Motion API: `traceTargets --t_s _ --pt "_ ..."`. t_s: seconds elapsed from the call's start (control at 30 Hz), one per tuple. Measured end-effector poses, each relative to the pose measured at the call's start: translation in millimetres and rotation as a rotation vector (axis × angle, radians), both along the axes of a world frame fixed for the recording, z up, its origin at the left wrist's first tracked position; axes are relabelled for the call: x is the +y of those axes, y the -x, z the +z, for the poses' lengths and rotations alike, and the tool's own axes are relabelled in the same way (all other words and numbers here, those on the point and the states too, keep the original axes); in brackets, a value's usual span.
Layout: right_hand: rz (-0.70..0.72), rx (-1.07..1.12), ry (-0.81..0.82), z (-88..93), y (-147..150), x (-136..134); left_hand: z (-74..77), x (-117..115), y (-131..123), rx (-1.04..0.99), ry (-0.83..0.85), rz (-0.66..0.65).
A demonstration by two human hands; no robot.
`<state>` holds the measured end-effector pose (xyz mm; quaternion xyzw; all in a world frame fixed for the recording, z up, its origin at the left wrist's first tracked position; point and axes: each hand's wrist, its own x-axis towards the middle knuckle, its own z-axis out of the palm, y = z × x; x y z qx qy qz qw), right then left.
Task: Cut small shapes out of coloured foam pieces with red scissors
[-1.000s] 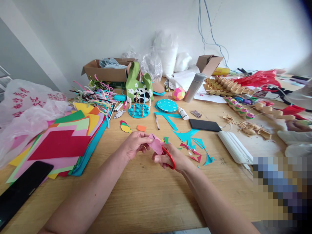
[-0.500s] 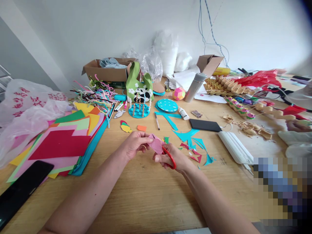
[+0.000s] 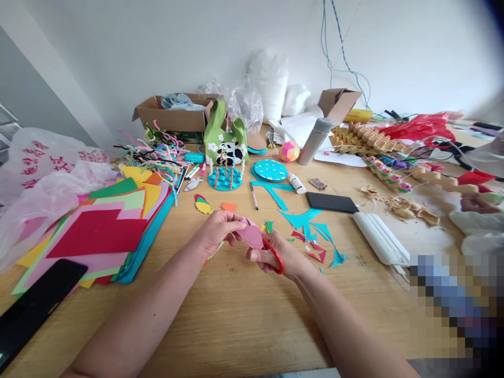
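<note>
My left hand (image 3: 220,231) pinches a small piece of pink paper (image 3: 251,234) by its left side; a drawn outline shows on it. In my right hand (image 3: 275,254) are red-handled scissors (image 3: 275,256), held at the right edge of the pink paper. The blades are mostly hidden behind the paper and fingers. Just beyond my left hand lie fish-like cut shapes in yellow, green and red (image 3: 203,205) and an orange paper piece (image 3: 229,207). Blue paper scraps (image 3: 301,218) and red scraps (image 3: 316,251) are scattered beyond and right of my right hand.
Stacked coloured sheets (image 3: 98,226) and a black phone (image 3: 43,310) lie at left. Farther back stand a blue round base with twisted posts (image 3: 225,178), a green panda bag (image 3: 226,142) and a grey bottle (image 3: 316,140). A black flat case (image 3: 332,202) lies right of centre.
The pink paper has turned slightly, showing more of its face. Both hands stay almost in the same place, still holding the paper and the scissors.
</note>
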<state>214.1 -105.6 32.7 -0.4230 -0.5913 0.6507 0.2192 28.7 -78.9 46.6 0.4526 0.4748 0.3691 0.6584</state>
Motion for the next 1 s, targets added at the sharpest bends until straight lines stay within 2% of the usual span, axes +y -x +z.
traceTargets --t_s 0.37,0.73,1.0 --pt "-0.027 -0.014 0.007 -0.4 1.3 -0.8 -4.7 2.1 1.6 -0.029 -0.006 -0.021" --pt "-0.018 0.001 -0.016 -2.9 1.1 -0.5 -2.4 1.7 0.8 -0.028 0.016 -0.003" --pt "-0.035 -0.039 0.002 1.5 2.7 -1.6 -5.0 2.3 1.9 -0.040 0.017 -0.027"
